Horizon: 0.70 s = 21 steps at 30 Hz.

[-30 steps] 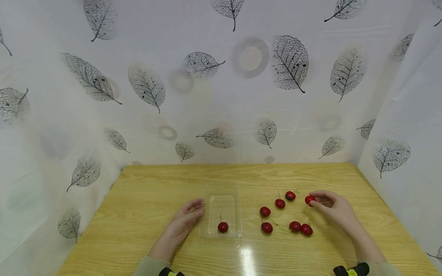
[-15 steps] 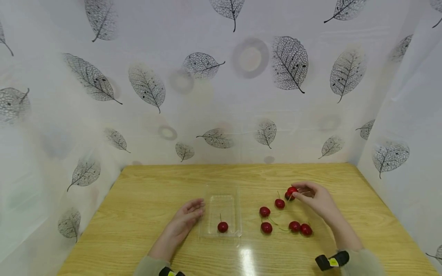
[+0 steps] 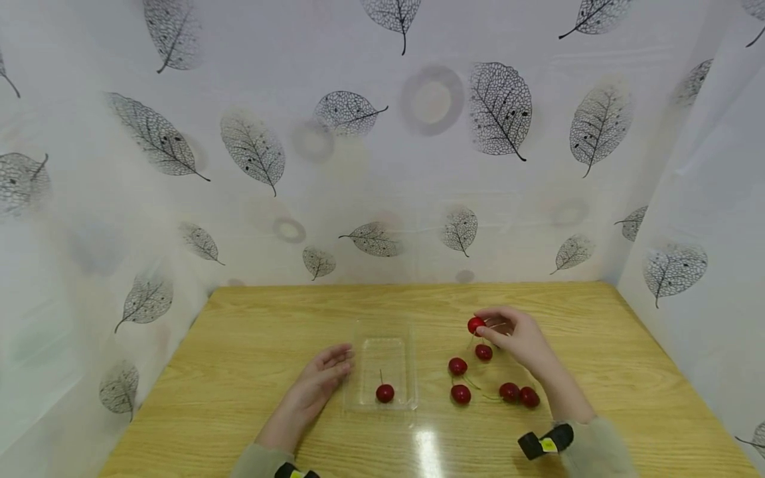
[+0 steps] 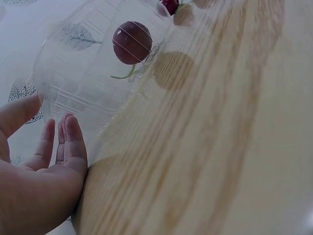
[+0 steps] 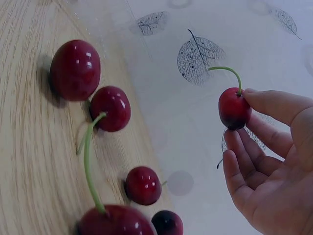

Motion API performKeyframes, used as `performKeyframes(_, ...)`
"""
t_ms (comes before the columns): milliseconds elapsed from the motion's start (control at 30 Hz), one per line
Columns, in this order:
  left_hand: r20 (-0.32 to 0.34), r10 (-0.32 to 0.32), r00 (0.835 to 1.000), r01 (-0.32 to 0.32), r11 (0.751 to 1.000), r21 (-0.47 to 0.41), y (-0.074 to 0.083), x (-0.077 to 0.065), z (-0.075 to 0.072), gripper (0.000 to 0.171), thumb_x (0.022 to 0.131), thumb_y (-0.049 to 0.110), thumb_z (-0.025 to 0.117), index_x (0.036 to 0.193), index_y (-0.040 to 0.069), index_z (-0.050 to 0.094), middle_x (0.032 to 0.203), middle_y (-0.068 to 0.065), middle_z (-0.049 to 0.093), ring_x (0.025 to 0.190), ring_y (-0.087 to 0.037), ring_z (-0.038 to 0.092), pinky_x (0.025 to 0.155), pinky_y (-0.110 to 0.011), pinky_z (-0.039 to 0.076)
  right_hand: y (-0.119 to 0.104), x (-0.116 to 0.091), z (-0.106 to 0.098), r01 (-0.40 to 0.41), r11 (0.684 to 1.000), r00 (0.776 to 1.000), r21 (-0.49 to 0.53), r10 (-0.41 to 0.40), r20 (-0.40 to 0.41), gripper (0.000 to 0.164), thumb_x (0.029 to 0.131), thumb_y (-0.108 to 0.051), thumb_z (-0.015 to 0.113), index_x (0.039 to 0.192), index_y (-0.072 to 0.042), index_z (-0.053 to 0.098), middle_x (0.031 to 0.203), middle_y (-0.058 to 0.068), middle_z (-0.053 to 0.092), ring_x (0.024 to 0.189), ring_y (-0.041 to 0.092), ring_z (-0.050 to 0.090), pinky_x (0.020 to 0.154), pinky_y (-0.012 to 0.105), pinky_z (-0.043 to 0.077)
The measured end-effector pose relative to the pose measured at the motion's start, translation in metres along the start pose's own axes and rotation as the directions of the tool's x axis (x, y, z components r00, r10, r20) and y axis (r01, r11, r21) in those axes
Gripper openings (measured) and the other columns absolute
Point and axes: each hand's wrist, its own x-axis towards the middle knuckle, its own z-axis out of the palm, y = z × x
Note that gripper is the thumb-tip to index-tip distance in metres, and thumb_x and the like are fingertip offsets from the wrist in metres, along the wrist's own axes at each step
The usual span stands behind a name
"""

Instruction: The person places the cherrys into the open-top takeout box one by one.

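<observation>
Right hand (image 3: 514,337) pinches a round, glossy red cherry (image 3: 475,324).
Left hand (image 3: 319,382), fingers loosely spread, is beside a rectangular clear-plastic tray (image 3: 385,355).

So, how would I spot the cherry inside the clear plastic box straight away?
On the wooden table, look for the clear plastic box beside the left hand. The dark red cherry sits toward the box's near end, stem pointing to the far end. It alone is inside: the other cherries lie on the table, apart from the held cherry in the right hand.
</observation>
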Motion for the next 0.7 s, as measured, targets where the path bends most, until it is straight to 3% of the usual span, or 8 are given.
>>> performKeyframes(233, -0.004, 0.004, 1.000, -0.004, 1.000, -0.002, 0.000, 0.000, 0.001, 0.059, 0.105, 0.002, 0.061, 0.156, -0.011, 0.034, 0.132, -0.002, 0.059, 0.115, -0.004, 0.064, 0.100, -0.018, 0.053, -0.008, 0.004, 0.012, 0.030, 0.999, 0.999, 0.013, -0.030, 0.017, 0.033, 0.100, -0.016, 0.075, 0.130, -0.001, 0.071, 0.120, 0.016, 0.075, 0.099, 0.001, 0.068, 0.087, 0.022, 0.059)
performKeyframes(567, 0.015, 0.007, 1.000, -0.007, 1.000, -0.005, 0.001, -0.001, 0.000, 0.060, 0.105, 0.002, 0.060, 0.157, -0.012, 0.032, 0.134, -0.002, 0.058, 0.117, -0.004, 0.063, 0.102, -0.018, 0.053, -0.024, 0.010, 0.031, 0.047, 0.999, 0.998, 0.013, -0.047, 0.047, 0.031, 0.098, -0.015, 0.077, 0.127, -0.003, 0.073, 0.118, 0.014, 0.076, 0.104, 0.021, 0.071, 0.090, 0.027, 0.060)
performKeyframes(700, 0.007, -0.002, 1.000, 0.002, 1.000, -0.002, 0.001, -0.001, 0.000, 0.061, 0.105, 0.002, 0.061, 0.157, -0.011, 0.032, 0.135, -0.003, 0.057, 0.117, -0.004, 0.063, 0.102, -0.018, 0.053, -0.028, 0.012, 0.040, 0.059, 0.998, 0.996, 0.019, -0.060, 0.065, 0.030, 0.098, -0.014, 0.077, 0.126, -0.004, 0.073, 0.118, 0.014, 0.075, 0.104, 0.022, 0.071, 0.090, 0.025, 0.059)
